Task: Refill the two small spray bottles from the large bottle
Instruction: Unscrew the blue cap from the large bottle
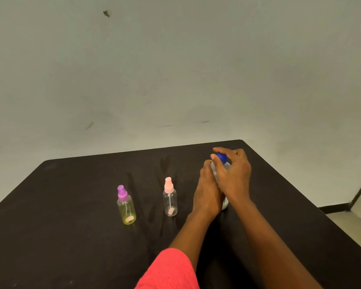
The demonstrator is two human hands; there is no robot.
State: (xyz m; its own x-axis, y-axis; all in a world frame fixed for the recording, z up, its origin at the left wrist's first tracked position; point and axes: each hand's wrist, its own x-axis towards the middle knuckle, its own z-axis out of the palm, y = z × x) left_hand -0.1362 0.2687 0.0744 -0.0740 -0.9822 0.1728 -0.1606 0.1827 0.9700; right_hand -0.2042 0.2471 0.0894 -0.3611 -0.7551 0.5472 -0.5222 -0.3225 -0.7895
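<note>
The large clear bottle (225,202) stands upright on the right part of the dark table (71,205), mostly hidden by my hands. My left hand (206,190) wraps around its body. My right hand (232,174) grips its blue cap (222,157) from above. To the left stand two small spray bottles, both upright with their heads on: a clear one with a pink spray head (170,198) and a yellowish one with a purple spray head (126,206). Both look nearly empty.
The table's far edge (142,151) meets a pale wall. Its right edge runs diagonally toward me, with floor and a dark skirting (333,208) beyond. Faint wet streaks (165,163) mark the tabletop behind the small bottles.
</note>
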